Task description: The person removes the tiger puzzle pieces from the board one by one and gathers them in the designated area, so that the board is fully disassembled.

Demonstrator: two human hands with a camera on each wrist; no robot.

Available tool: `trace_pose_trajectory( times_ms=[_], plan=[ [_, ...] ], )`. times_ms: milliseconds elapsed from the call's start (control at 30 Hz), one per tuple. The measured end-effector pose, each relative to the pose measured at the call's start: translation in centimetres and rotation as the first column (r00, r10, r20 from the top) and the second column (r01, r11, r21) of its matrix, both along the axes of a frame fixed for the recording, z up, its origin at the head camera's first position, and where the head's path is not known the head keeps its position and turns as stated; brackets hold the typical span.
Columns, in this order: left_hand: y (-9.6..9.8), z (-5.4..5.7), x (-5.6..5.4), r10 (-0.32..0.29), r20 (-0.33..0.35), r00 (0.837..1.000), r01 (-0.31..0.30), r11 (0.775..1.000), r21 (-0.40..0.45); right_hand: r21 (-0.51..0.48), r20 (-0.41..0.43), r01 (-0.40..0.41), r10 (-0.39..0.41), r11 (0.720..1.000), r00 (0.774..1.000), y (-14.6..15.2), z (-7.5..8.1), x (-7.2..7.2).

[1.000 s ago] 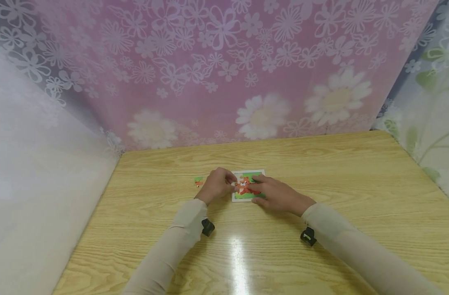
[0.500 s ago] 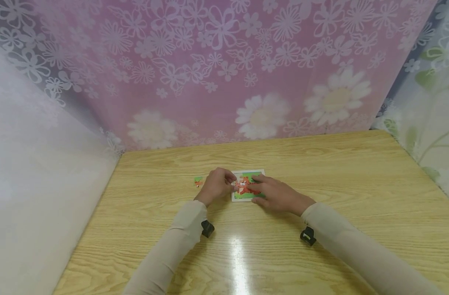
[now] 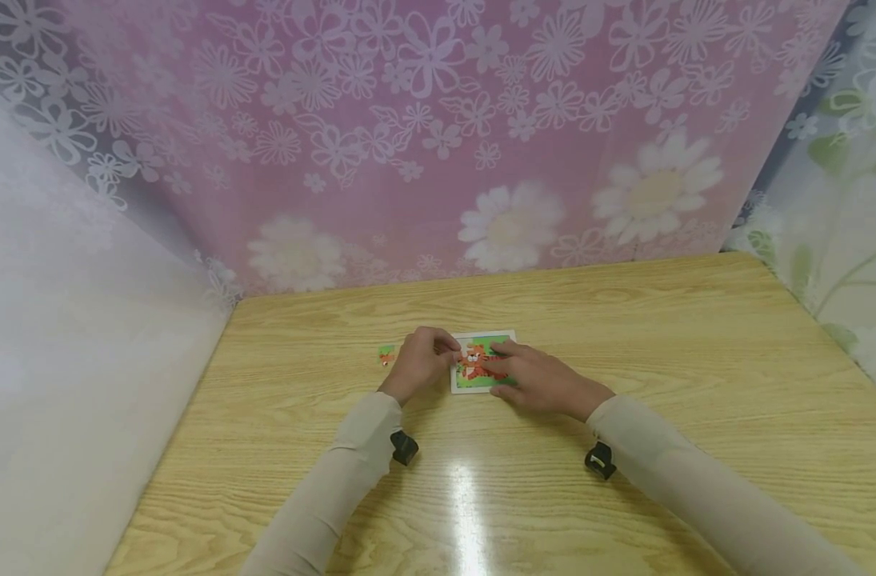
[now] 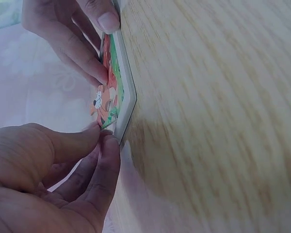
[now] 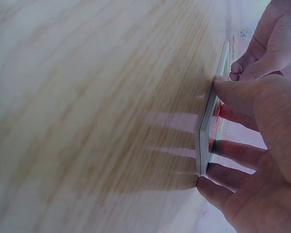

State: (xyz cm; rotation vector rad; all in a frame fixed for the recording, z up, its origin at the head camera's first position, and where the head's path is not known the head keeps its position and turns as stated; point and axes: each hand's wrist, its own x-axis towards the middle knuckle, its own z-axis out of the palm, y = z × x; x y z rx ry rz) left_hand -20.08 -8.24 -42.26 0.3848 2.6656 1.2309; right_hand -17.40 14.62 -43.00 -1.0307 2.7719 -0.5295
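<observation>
Left hand (image 3: 419, 364): thumb shifted, grip unclear; right hand (image 3: 544, 382): fingers straight; loose piece (image 3: 386, 354) left of puzzle (image 3: 474, 383), nearer left hand.

Showing a pink flower-printed backdrop (image 3: 380, 200) behind a wood-grain table (image 3: 625, 320), flanking it with a whitish panel (image 3: 70, 360) at left and a leaf-patterned panel (image 3: 851, 232) at right, and reflecting a bright streak of light (image 3: 470, 520) off the near surface.
</observation>
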Motion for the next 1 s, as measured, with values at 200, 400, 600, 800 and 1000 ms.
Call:
trace_pose_trajectory(
  times_ms=[200,400,600,800,1000],
  plan=[
    [-0.1,-0.2,0.1,0.016,0.027,0.999,-0.017,0.999,0.045,-0.007,0.003,-0.007,0.007,1.0,1.0,-0.1,0.2,0.1],
    [-0.1,-0.2,0.1,0.033,0.025,0.999,-0.034,0.998,0.061,0.002,0.001,-0.002,0.002,1.0,1.0,-0.1,0.2,0.2],
    [-0.4,-0.3,0.2,0.041,0.011,0.999,-0.042,0.994,0.096,0.008,0.0,0.0,0.0,1.0,1.0,0.0,0.2,0.2],
    [-1.3,-0.6,0.0,0.07,-0.005,0.998,-0.07,0.992,0.107,-0.004,0.011,0.003,-0.003,1.0,1.0,0.0,0.3,0.3],
    [-2.6,-0.5,0.1,0.109,-0.009,0.994,-0.108,0.99,0.085,-0.014,-0.002,0.005,-0.005,1.0,1.0,0.0,0.3,0.3]
  ],
)
